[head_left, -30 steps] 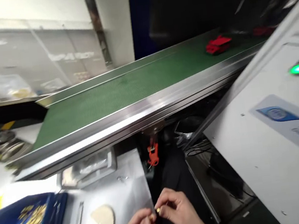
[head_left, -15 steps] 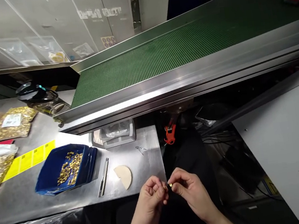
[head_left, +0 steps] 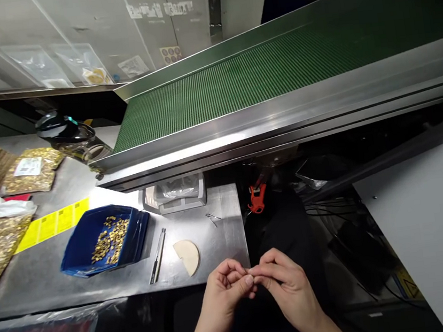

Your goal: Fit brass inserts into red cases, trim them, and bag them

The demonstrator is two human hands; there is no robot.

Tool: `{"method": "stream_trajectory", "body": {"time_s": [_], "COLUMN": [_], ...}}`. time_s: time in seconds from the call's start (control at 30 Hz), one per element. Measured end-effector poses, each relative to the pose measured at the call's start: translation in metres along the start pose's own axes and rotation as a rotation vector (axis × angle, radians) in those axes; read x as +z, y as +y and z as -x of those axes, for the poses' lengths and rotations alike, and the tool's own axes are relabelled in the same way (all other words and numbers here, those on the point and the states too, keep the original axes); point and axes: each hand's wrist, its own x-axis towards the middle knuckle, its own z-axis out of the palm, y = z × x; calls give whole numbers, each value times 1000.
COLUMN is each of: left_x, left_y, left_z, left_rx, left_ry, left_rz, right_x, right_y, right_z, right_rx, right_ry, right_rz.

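My left hand [head_left: 230, 288] and my right hand [head_left: 282, 282] meet fingertip to fingertip just off the front corner of the metal bench. The right thumb and forefinger are pinched on a small brass piece, now covered by the fingers. Closed too are the left fingers, and whatever is in them is hidden. Nearest on the bench lies a pale disc with a wedge cut out [head_left: 188, 256]. Left of it are tweezers [head_left: 162, 248] beside a dark slim tool [head_left: 153, 271]. A blue bin [head_left: 76, 248] holds many small brass pieces [head_left: 112, 241].
A green conveyor belt [head_left: 212, 89] with a metal side rail slants above the bench [head_left: 111, 287]. Beneath it sit a grey tray [head_left: 201, 195] and thin metal pins [head_left: 212, 218]. Bags of brass parts [head_left: 31, 178] lie left. An orange-handled tool [head_left: 257, 199] hangs beyond the bench edge.
My hands have come together, and the right fingertips now touch the left ones. The brass piece seen in the right pinch is now hidden. The view has shifted slightly.
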Motion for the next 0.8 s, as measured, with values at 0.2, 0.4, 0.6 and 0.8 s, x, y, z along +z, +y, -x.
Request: {"method": "stream_trajectory", "body": {"time_s": [0.2, 0.4, 0.6, 0.8], "left_x": [-8, -9, -33, -129], "left_y": [-8, -12, 8, 129], "left_z": [7, 18, 35, 53], "left_rx": [49, 76, 82, 529], "left_ry": [27, 102, 220, 793], "left_rz": [-14, 126, 343, -306], "right_x": [4, 18, 32, 15], "right_y": [1, -9, -7, 12], "right_z": [6, 10, 18, 15], "right_rx": [-31, -8, 73, 135], "right_ry": [-81, -183, -142, -149], "right_rz": [33, -9, -88, -2]}}
